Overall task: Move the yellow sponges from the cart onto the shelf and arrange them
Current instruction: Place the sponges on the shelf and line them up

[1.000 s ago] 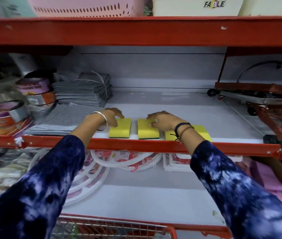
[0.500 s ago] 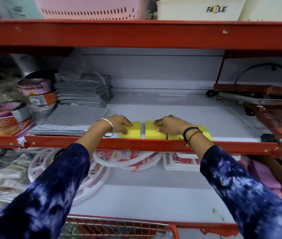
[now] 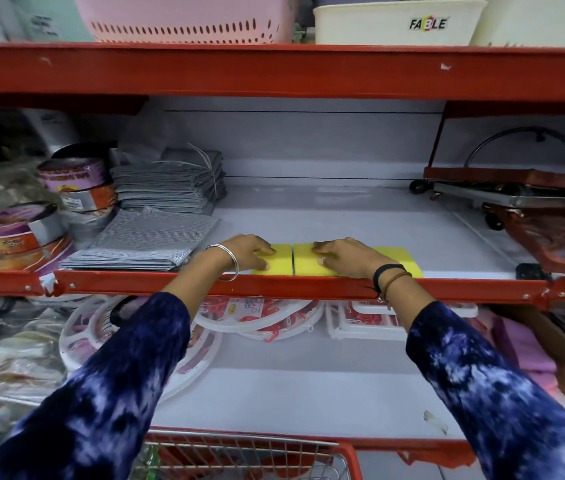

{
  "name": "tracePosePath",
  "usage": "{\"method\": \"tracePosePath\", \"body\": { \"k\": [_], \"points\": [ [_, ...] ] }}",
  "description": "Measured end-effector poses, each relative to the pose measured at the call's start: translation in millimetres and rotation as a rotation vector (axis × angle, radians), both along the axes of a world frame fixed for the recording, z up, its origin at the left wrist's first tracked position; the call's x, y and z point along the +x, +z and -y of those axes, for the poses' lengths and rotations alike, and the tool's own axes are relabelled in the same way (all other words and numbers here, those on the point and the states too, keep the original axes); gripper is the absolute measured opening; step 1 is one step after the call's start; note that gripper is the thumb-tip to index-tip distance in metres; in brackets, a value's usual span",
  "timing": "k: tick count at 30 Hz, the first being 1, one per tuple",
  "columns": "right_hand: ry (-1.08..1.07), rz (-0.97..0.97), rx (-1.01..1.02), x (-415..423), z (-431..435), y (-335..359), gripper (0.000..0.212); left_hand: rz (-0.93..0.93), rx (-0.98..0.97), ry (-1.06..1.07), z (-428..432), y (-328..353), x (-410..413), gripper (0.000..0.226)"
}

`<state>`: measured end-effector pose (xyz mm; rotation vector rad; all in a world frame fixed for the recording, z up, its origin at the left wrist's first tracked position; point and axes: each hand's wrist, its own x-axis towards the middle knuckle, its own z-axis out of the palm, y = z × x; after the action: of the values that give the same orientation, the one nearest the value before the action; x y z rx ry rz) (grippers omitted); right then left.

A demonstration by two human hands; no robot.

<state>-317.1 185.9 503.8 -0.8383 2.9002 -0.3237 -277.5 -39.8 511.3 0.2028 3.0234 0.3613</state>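
Fingers: my left hand (image 3: pixel 250 252) and right hand (image 3: pixel 347 256) lie flat, fingers together, pressing on sponges, not gripping.
Change: the gap between the left sponge (image 3: pixel 279 259) and middle sponge (image 3: pixel 308 263) has closed; arranging looks nearly finished.
Sponges: three yellow blocks, third sponge (image 3: pixel 397 258) included, in a row at the shelf (image 3: pixel 343 216) front edge.

Even bright light, warped blurry edges

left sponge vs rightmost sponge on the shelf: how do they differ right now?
The left sponge lies under the left hand, beside the grey cloth stack; the rightmost sponge has bare shelf to its right. The left sponge shows most of its top; the rightmost sponge is largely hidden behind the right hand and wrist. Both are yellow and flat along the shelf's front edge.
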Motion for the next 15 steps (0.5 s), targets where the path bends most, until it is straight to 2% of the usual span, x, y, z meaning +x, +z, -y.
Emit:
{"method": "tracePosePath", "body": {
  "k": [7,15],
  "points": [
    [-0.078,-0.049,0.034,6,-3,-4,0.051,-0.011,0.015,-0.002,-4,-4,0,0.047],
    [-0.136,0.012,-0.022,12,0,-10,0.053,0.007,-0.058,-0.017,-11,-5,-2,0.044]
  ]
}}
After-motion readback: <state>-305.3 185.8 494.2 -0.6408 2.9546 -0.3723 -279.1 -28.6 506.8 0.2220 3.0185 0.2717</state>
